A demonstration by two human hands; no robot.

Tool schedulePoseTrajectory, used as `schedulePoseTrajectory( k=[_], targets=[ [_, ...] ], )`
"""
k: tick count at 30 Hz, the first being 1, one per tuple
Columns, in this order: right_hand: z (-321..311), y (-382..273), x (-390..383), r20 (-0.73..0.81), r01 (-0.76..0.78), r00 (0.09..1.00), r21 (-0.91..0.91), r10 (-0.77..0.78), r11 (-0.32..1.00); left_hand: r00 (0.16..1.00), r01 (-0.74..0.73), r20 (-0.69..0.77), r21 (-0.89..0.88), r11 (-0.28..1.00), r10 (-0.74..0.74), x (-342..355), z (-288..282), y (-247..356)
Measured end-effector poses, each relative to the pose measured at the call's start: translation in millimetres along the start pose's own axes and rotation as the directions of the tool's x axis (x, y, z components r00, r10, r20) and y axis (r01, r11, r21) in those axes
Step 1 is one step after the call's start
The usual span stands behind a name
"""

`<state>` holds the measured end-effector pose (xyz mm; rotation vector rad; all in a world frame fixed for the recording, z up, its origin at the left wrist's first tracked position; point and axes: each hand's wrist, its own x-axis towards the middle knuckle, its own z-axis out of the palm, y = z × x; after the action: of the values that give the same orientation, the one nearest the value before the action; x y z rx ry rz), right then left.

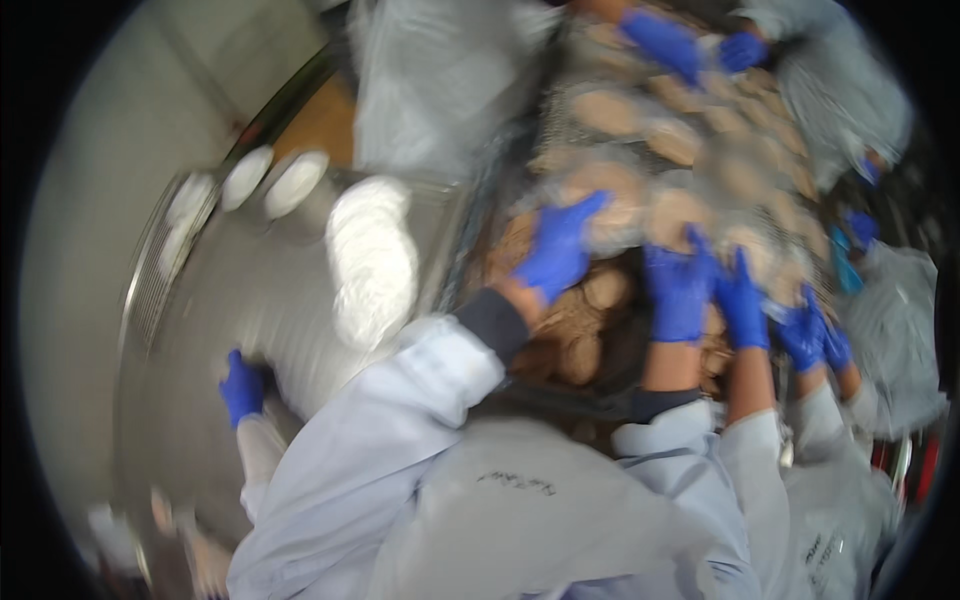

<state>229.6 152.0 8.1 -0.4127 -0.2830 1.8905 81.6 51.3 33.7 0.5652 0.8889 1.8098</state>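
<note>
My left hand, in a blue glove, is closed at the near edge of a round, flat, pinkish-brown patty with a clear plastic film around it. To its right, my right hand, also blue-gloved, has its fingers stretched forward at the near edge of another pale patty. Both patties are at the near end of a mesh conveyor belt covered with similar discs. Below and between my hands, brown patties lie in a dark bin. Motion blur softens the fingertips.
A steel table on the left bears a long white stack and several smaller white stacks. Co-workers' gloved hands reach in at right and at the far end. Another glove is over the table's left.
</note>
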Motion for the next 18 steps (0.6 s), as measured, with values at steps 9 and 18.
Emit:
schedulePoseTrajectory(
  k=[9,18],
  targets=[
    [18,46,-61,-0.066,-0.289,0.955,0.002,0.289,0.957,0.908,-0.117,-0.248,0.621,0.775,0.337,-159,-191,84],
    [64,56,-70,0.274,-0.148,0.946,-0.113,0.174,0.982,0.32,0.768,-0.367,0.641,-0.012,0.873,-303,-451,168]
  ],
)
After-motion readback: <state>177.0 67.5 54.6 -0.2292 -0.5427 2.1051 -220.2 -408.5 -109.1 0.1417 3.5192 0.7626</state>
